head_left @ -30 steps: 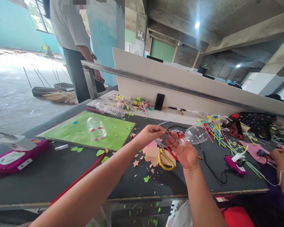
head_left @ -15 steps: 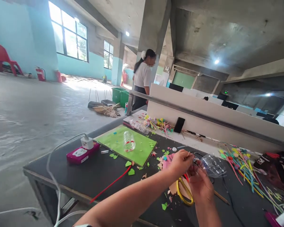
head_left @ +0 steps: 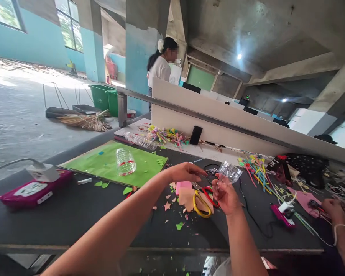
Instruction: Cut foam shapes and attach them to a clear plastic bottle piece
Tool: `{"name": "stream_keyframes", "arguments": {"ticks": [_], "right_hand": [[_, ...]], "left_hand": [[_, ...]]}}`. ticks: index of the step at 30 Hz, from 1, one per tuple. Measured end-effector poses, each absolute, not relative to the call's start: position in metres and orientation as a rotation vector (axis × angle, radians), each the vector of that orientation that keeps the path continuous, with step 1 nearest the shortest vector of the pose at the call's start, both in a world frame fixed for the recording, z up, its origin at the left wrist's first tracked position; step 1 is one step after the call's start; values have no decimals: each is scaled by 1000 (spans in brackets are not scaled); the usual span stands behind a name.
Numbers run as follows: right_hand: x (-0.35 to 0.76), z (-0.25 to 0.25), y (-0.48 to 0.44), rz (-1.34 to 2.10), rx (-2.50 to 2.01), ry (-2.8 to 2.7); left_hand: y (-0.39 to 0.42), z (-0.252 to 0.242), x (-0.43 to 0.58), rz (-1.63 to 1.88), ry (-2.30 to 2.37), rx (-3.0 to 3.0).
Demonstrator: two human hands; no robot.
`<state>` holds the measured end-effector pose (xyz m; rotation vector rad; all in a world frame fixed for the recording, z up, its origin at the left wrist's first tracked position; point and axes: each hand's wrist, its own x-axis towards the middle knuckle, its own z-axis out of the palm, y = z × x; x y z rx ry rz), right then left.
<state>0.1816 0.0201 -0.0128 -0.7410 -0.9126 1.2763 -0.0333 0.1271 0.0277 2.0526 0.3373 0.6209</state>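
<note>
My right hand (head_left: pixel 225 193) is closed on a clear plastic bottle piece (head_left: pixel 230 171), which sticks up past the fingers. To its left, my left hand (head_left: pixel 188 172) reaches out palm down, fingers stretched and apart, with nothing visible in them. Its fingertips are close to a black cable (head_left: pixel 209 168) and a small silvery tangle. Below the hands lie yellow-handled scissors (head_left: pixel 201 207), a red-handled tool (head_left: pixel 209 195) partly hidden by the right hand, and pink and peach paper (head_left: pixel 186 196) among cut scraps.
A ringed clear bottle section (head_left: pixel 125 163) rests on a green sheet (head_left: pixel 89 161) to the left. A purple power strip (head_left: pixel 31 191) is at the near left. A phone (head_left: pixel 196 135) leans on the partition. Colourful pipe cleaners (head_left: pixel 258 176) lie right. Another person's hand (head_left: pixel 333 211) works at far right.
The view has swung right. My hands were close together at the bottle piece; now they are apart, the left with its fingers spread. Another person's hands have come into view.
</note>
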Motion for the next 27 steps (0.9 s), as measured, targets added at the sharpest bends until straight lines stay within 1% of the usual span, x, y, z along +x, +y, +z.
{"name": "stream_keyframes", "arguments": {"ticks": [4,7,10,13,16,22,27], "right_hand": [[184,-15,21,1108,-974,-1073],[188,-17,24,887,-1165,-1133],[195,-18,25,647,-1332,-1270],[201,-16,23,525,-1492,-1431],[205,-13,18,590,-1578,-1514],[209,-19,15,1005,-1558,-1473],[216,-24,19,1044,-1558,-1392]], "left_hand": [[136,33,-41,732,413,2218],[141,31,-44,887,424,2346],[143,21,-45,1032,446,2518],[143,6,-44,1077,514,2639],[142,-6,-43,1070,550,2678],[146,-15,-41,1132,593,2707],[147,-19,-43,1163,625,2699]]}}
